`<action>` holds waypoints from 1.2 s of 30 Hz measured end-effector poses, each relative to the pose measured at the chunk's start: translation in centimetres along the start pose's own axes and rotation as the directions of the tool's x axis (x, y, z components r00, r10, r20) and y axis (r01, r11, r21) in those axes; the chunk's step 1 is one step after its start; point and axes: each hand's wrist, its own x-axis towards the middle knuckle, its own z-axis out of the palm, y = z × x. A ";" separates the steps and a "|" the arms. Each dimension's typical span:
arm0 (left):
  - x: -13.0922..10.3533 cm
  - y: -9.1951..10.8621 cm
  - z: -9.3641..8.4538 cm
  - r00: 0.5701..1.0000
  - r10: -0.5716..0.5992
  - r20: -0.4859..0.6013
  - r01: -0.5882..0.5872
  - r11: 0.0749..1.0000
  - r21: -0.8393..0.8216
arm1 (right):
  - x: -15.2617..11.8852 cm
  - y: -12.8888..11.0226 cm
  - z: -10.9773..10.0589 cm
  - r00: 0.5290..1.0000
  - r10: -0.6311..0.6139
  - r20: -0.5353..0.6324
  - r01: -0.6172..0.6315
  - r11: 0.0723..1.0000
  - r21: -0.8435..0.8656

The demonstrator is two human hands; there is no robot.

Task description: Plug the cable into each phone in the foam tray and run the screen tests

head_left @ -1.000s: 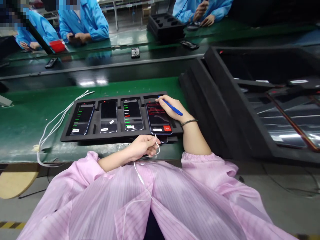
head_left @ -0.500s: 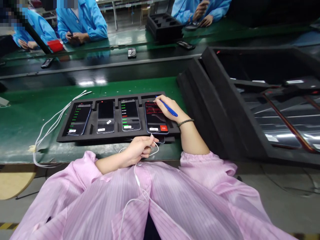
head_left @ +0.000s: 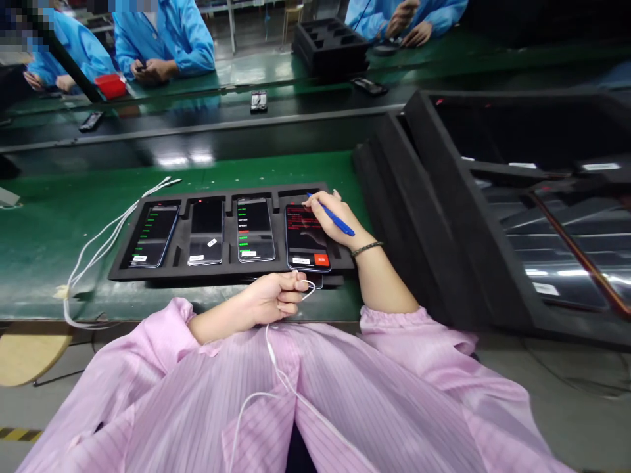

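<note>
My left hand (head_left: 276,297) pinches the plug end of a white earphone cord (head_left: 270,351) just below the bottom edge of the rightmost phone (head_left: 308,240). Whether the plug is seated in that phone I cannot tell. The phone's dark screen carries red text and a red block at its lower right. My right hand (head_left: 331,213) is closed around a blue pen (head_left: 338,219), its fingertips over the top right of the same screen. This phone and several others, among them one with green lines (head_left: 255,226), lie in compartments of a black foam tray (head_left: 231,269).
White cables (head_left: 98,243) lie on the green table (head_left: 39,263) at left. Large black foam trays holding phones (head_left: 444,217) are stacked and tilted at right. Across the bench, people in blue sleeves (head_left: 185,36) work near a red box (head_left: 111,85) and stacked foam trays (head_left: 330,49).
The view has shifted slightly. The rightmost phone appears a little lower, closer to me. My right fingertips have moved slightly over its screen; both hands keep their holds.
</note>
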 end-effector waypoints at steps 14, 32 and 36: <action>-13.0 1.4 -1.3 0.879 -0.031 0.475 -0.471 -0.204 0.858 | -0.9 -0.8 -0.2 0.898 0.085 -0.432 0.047 0.957 0.286; -13.3 2.9 1.8 0.376 0.140 0.916 -0.619 -0.697 0.361 | -0.4 0.9 0.3 0.798 0.108 -0.594 0.057 0.966 0.252; -14.1 2.1 4.3 0.404 0.317 0.858 -0.503 -0.706 0.498 | -0.4 1.4 0.4 0.791 0.118 -0.600 0.056 0.963 0.264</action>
